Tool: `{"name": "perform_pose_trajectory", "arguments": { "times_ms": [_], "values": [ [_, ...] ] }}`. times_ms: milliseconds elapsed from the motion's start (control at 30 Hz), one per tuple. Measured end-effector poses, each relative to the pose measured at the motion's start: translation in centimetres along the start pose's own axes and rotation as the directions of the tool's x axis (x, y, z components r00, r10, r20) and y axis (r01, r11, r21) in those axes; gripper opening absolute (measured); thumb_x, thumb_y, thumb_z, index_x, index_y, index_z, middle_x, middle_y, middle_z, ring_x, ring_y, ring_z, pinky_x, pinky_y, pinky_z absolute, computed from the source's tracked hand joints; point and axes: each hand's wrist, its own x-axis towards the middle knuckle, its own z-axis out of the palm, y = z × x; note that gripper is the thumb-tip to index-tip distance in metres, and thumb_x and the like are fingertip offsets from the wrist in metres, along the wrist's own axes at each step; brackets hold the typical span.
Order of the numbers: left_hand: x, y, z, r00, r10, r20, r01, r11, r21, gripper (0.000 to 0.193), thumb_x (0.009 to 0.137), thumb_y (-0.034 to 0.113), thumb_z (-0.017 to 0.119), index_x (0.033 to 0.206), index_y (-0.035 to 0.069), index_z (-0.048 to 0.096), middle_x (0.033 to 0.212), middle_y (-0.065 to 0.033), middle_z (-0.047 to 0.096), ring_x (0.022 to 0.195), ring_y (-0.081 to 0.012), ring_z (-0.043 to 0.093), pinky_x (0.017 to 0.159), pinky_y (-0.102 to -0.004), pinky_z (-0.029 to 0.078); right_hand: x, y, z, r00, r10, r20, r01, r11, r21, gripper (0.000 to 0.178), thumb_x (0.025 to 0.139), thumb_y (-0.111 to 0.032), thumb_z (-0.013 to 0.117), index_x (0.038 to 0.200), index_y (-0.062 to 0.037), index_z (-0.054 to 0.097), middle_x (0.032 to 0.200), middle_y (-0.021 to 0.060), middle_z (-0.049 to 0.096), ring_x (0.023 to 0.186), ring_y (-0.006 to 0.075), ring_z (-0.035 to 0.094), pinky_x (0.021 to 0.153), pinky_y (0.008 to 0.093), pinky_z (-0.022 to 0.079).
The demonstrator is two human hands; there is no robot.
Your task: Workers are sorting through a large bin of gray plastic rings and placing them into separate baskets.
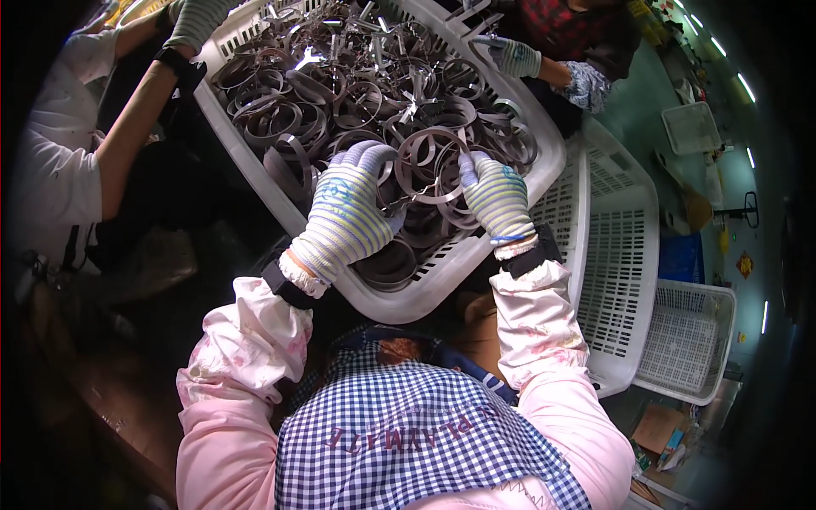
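Both my hands wear striped knit gloves and work over the near end of a white plastic basket (pixel 408 308) heaped with grey metal bands. My right hand (pixel 500 200) pinches a flat grey metal ring (pixel 406 189) between thumb and fingers at the ring's right side. The ring stands tilted above the heap. Just left of it, my left hand (pixel 344 211) is curled, palm facing right. A thin, shiny metal strip (pixel 393 206) shows by its thumb; whether the fingers grip it is hard to make out. More looped bands (pixel 387 265) lie below my hands.
Small shiny metal clips (pixel 336 59) lie among the bands at the basket's far end. A co-worker's gloved hand (pixel 200 24) is at the far left rim, another gloved hand (pixel 514 58) at the far right. White slotted crates (pixel 616 255) stand to the right.
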Motion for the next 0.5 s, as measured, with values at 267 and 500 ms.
{"name": "perform_pose_trajectory", "arguments": {
  "times_ms": [267, 500],
  "values": [
    [0.2, 0.3, 0.1, 0.991, -0.125, 0.041, 0.118, 0.980, 0.158, 0.061, 0.065, 0.010, 0.080, 0.121, 0.006, 0.056, 0.120, -0.0190, 0.062, 0.111, -0.0412, 0.058, 0.094, -0.0467, 0.049, -3.2, -4.4, -1.1, 0.933, -0.257, -0.253, 0.337, 0.872, 0.356, 0.018, 0.092, -0.024, 0.068, 0.093, -0.0056, 0.067, 0.068, 0.0167, 0.066, 0.063, 0.0358, 0.066, 0.057, 0.0423, 0.051],
    [0.3, 0.7, -0.9, 0.945, -0.298, 0.136, 0.275, 0.947, 0.170, 0.072, 0.063, 0.010, 0.082, 0.129, 0.006, 0.053, 0.117, -0.0183, 0.065, 0.113, -0.0405, 0.057, 0.097, -0.0443, 0.049, -4.5, -5.6, -0.8, 0.882, -0.460, -0.101, 0.441, 0.732, 0.520, 0.028, 0.088, -0.029, 0.073, 0.090, -0.0017, 0.065, 0.075, 0.0176, 0.066, 0.070, 0.0362, 0.066, 0.063, 0.0423, 0.051]
  ]
}}
